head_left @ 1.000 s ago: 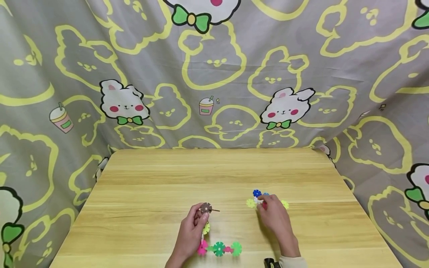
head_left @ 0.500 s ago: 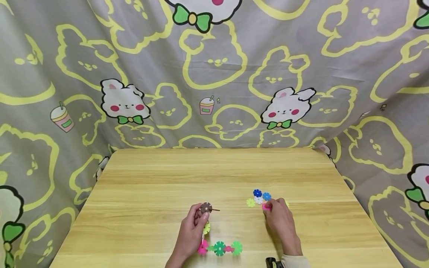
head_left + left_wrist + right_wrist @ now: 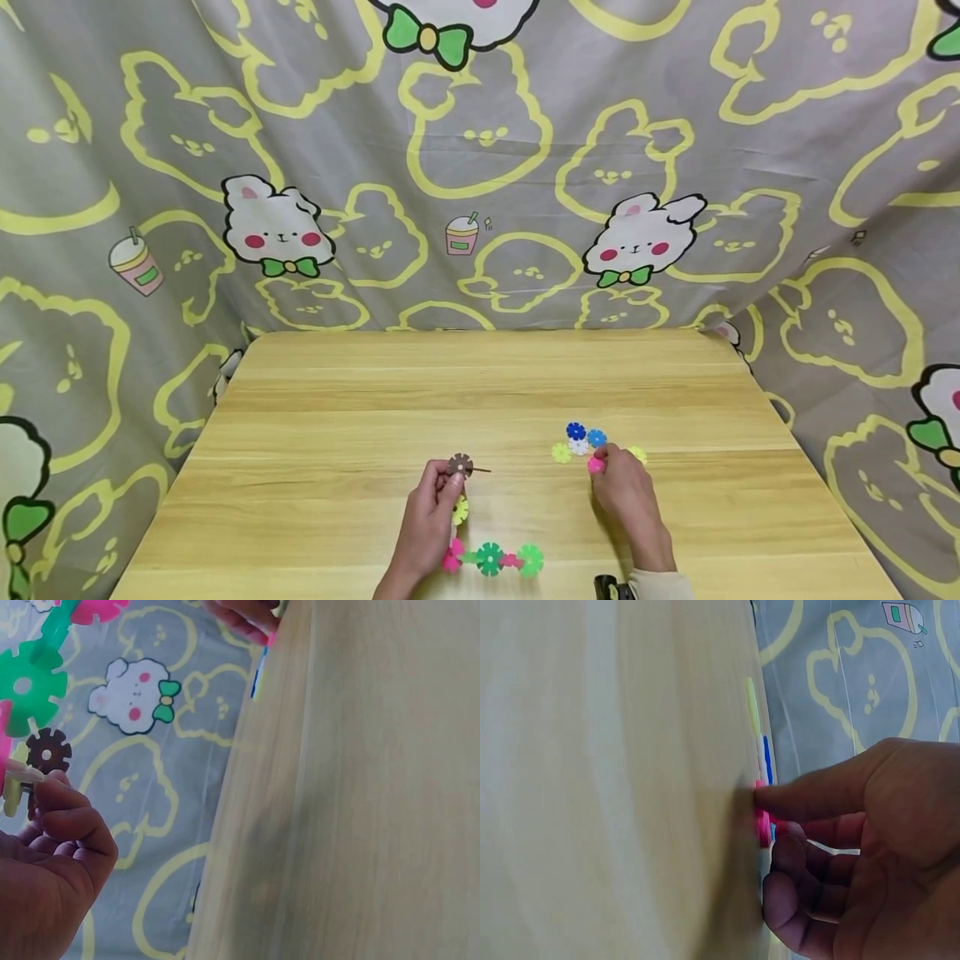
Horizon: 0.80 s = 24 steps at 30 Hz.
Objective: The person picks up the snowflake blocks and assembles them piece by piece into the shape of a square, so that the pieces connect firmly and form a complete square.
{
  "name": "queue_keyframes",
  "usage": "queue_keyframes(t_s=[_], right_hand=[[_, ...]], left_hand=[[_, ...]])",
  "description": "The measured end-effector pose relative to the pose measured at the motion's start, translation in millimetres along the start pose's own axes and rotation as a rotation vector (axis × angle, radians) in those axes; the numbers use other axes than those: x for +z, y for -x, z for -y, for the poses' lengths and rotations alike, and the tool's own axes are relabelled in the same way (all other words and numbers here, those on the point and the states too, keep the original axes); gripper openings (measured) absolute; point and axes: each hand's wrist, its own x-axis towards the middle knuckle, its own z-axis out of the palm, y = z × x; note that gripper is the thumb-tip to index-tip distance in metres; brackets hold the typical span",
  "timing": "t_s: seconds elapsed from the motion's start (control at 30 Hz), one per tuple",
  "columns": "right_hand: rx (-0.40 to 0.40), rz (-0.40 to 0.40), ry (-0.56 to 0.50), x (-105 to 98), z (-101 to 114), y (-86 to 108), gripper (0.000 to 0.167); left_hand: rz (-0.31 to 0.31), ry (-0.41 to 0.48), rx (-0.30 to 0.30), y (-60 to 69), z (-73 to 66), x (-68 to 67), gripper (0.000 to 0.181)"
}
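In the head view my left hand [image 3: 425, 525] pinches a chain of notched plastic discs by its upper part, near a brown disc [image 3: 461, 466]. Below run a yellow disc [image 3: 461, 510], a pink one [image 3: 452, 555], a dark green one [image 3: 490, 559] and a light green one [image 3: 530, 560]. The left wrist view has the left hand [image 3: 60, 855] with thumb and finger together at the chain. My right hand [image 3: 630, 500] is at the loose discs, its fingertips on a pink disc [image 3: 596, 465]. Seen from the right wrist, thumb and fingers pinch that pink disc [image 3: 763, 829] at the tabletop.
Beside the right hand lie loose discs: dark blue [image 3: 575, 431], light blue [image 3: 597, 437], white [image 3: 578, 447], and yellow ones to the left [image 3: 561, 452] and right [image 3: 638, 455]. A patterned curtain [image 3: 510, 167] hangs behind the wooden table [image 3: 337, 417].
The right hand has shifted slightly right and toward the person, from over the white disc to the pink disc, uncovering the white and light blue discs. The left hand has barely moved.
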Motion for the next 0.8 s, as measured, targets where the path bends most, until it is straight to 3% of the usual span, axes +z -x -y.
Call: queue_keyframes(t_s=[0.27,0.43,0.5,0.63,0.8], right_hand=[[0.013,0.01,-0.068,-2,1,2.3,0.021],[-0.055,0.037,-0.269,1,25,8.2,0.018],[-0.097,0.086,-0.406,1,39,12.9,0.014],[-0.183,0.257,-0.644,1,65,24.7,0.016],[-0.259,0.4,-0.742,2,82,34.6,0.02]], left_hand=[[-0.01,0.007,0.008,0.4,-1.3,1.1,0.014],[-0.009,-0.002,0.007,0.2,-0.5,0.7,0.014],[-0.007,-0.006,0.002,0.1,0.0,0.4,0.014],[-0.003,-0.008,-0.003,-0.3,0.1,0.5,0.016],[0.003,-0.004,-0.01,-0.8,-1.3,1.4,0.016]])
